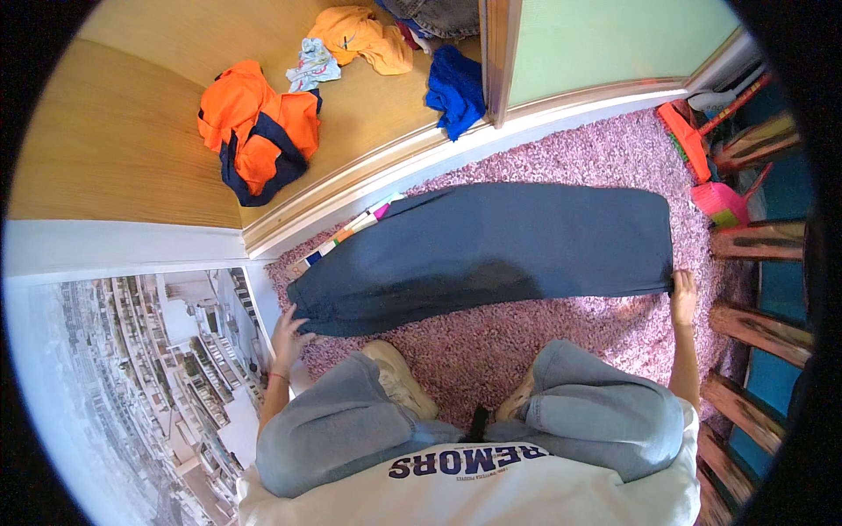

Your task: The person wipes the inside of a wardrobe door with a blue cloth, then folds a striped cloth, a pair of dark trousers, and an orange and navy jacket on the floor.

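Dark navy cloth trousers [487,243], seemingly folded lengthwise, lie stretched across the pink shaggy carpet in front of my knees. At their left end, my left hand [289,335] touches the near corner with its fingers apart; whether it grips the cloth is unclear. My right hand [683,296] pinches the near corner of the right end between thumb and fingers. Under the far left edge of the trousers, a strip with coloured patches [352,230] shows. Both my shoes are just below the cloth.
Beyond the carpet, an open wooden cabinet [355,125] holds an orange and navy garment [263,131], a yellow-orange garment [362,39], a small patterned cloth [314,64] and a blue cloth [455,89]. Right stand a red broom [685,141], pink dustpan [720,202] and wooden slats [760,241].
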Demonstrator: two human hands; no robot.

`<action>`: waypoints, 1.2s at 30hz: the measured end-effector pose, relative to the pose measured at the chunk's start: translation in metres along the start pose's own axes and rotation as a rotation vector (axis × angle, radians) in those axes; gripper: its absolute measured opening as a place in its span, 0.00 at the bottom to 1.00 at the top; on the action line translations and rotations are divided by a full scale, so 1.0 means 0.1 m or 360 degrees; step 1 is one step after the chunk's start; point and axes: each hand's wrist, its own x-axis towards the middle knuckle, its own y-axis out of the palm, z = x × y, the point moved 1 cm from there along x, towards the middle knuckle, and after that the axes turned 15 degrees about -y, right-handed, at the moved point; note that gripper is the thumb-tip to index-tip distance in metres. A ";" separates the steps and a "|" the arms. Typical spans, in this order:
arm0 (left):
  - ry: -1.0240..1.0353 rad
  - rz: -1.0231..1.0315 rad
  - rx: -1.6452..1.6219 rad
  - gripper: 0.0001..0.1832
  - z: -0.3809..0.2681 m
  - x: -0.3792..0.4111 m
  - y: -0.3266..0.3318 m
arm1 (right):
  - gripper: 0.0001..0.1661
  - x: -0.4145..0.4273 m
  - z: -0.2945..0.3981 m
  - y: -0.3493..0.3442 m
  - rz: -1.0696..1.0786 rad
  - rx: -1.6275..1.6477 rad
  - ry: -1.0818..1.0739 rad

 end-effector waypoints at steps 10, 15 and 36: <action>-0.0022 0.0826 0.0558 0.21 -1.01 0.42 -0.55 | 0.22 -1.08 -0.35 0.38 0.0577 -0.0509 0.1158; 0.1132 0.0621 0.0807 0.23 -2.96 0.74 -0.52 | 0.10 -0.75 -0.32 0.48 -0.0327 -0.0093 0.1306; 0.1252 0.0053 0.0452 0.39 -4.68 0.47 2.32 | 0.19 0.61 -0.57 0.73 -0.0594 0.0025 0.1263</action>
